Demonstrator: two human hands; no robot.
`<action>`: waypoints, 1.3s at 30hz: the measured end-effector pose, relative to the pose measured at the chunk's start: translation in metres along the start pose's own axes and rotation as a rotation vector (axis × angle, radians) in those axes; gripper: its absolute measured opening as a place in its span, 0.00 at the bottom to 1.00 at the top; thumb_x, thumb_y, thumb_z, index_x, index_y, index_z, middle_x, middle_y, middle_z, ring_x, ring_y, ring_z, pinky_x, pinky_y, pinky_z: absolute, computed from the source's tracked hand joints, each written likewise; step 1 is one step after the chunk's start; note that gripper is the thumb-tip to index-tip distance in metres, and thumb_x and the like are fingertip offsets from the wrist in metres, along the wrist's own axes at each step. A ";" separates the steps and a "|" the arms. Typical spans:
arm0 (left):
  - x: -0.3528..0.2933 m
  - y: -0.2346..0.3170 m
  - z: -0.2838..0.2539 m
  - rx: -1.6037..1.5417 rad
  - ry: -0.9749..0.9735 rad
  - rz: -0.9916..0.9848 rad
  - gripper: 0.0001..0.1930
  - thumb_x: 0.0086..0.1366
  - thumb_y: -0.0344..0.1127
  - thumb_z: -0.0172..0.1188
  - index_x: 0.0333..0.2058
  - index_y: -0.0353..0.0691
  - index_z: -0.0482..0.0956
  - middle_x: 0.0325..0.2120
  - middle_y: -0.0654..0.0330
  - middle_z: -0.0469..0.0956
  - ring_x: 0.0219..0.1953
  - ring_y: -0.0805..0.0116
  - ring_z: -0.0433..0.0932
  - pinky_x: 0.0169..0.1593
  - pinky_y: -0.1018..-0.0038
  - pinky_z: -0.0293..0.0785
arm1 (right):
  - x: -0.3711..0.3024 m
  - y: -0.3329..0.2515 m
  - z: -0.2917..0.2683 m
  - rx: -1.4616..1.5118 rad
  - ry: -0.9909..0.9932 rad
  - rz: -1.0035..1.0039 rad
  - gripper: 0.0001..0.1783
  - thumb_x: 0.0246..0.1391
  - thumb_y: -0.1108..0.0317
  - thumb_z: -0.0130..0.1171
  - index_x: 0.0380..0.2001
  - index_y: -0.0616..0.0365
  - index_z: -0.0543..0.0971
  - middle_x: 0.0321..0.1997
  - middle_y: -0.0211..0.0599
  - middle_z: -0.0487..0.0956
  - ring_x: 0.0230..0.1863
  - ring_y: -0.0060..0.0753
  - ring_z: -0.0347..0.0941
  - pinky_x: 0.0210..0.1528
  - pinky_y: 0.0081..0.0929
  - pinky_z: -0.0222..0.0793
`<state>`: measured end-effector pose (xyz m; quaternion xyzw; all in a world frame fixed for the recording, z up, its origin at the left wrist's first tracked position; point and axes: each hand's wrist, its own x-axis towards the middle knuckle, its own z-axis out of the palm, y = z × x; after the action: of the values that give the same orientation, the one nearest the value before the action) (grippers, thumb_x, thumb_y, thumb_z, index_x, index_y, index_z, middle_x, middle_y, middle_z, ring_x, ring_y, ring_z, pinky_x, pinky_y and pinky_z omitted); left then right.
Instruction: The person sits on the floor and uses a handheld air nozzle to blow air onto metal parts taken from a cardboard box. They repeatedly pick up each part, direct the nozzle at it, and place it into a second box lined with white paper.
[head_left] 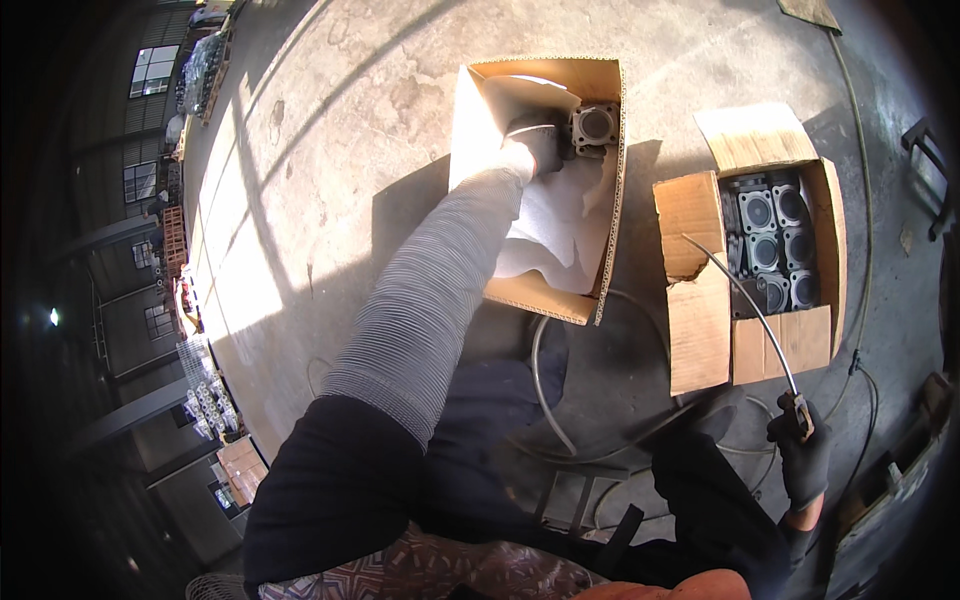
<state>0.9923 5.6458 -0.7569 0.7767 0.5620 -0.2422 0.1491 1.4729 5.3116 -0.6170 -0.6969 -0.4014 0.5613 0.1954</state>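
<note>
casting (596,124) in the tall box (614,200), gun (782,356) over the low box (838,240)

largest is the concrete floor (300,120), brightly sunlit from 10 to 12 o'clock.

the tall box stands just past 12 o'clock from the middle of the view, its top toward the person, likely so that an arm can go straight in. the low box is at 3 o'clock, its flaps (695,345) spread outward, which leaves the contents in plain sight.

the left arm reaches toward 12 o'clock in a ribbed grey sleeve (420,290), probably worn against rough edges. a hose (537,375) curves on the floor at 6 o'clock of the tall box; whether it feeds the gun, i cannot tell.

a white sheet (545,235) lies rumpled in the tall box, perhaps as padding between metal and cardboard.

the gun's thin, curved lance points to 11 o'clock across the low box; its length probably lets the hand sit well back. the gloved right hand (803,455), at 4 o'clock, is curled round the handle.

the gloved left hand (540,148) is inside the tall box, at 8 o'clock of the casting. shadow hides its fingers: i cannot tell how far they spread or whether they grip anything.

smallest, the casting sits in the tall box's 1 o'clock corner, bore up, where the walls may steady it. similar castings (764,252) fill the low box in close rows, presumably to brace one another.
</note>
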 end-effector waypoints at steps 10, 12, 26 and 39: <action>0.012 -0.005 0.064 0.096 0.587 -0.063 0.15 0.68 0.29 0.51 0.51 0.39 0.79 0.51 0.50 0.78 0.56 0.53 0.78 0.56 0.61 0.78 | 0.002 0.004 0.000 -0.007 0.009 0.023 0.15 0.59 0.77 0.60 0.49 0.66 0.81 0.26 0.28 0.79 0.26 0.17 0.71 0.30 0.20 0.67; 0.011 -0.006 0.061 0.158 0.561 -0.086 0.15 0.69 0.29 0.50 0.52 0.39 0.78 0.51 0.50 0.78 0.56 0.53 0.78 0.56 0.61 0.77 | 0.002 0.004 0.000 0.010 -0.001 0.021 0.15 0.59 0.76 0.60 0.49 0.66 0.81 0.27 0.29 0.79 0.26 0.17 0.72 0.31 0.20 0.67; 0.006 0.001 0.035 0.060 0.344 -0.037 0.15 0.71 0.36 0.53 0.53 0.43 0.79 0.54 0.52 0.80 0.55 0.53 0.80 0.58 0.65 0.75 | 0.000 -0.001 -0.001 0.002 0.008 0.044 0.15 0.59 0.77 0.59 0.50 0.65 0.81 0.28 0.29 0.80 0.28 0.18 0.73 0.31 0.20 0.67; -0.035 -0.005 0.001 0.101 0.046 0.077 0.14 0.68 0.30 0.52 0.48 0.38 0.82 0.46 0.47 0.85 0.48 0.50 0.84 0.50 0.59 0.78 | -0.075 0.018 -0.064 0.081 0.226 0.027 0.19 0.62 0.79 0.58 0.56 0.66 0.78 0.38 0.31 0.80 0.32 0.20 0.75 0.37 0.23 0.74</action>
<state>0.9782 5.6190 -0.7384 0.8097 0.5219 -0.2466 0.1060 1.5360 5.2535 -0.5641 -0.7526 -0.3443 0.4976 0.2599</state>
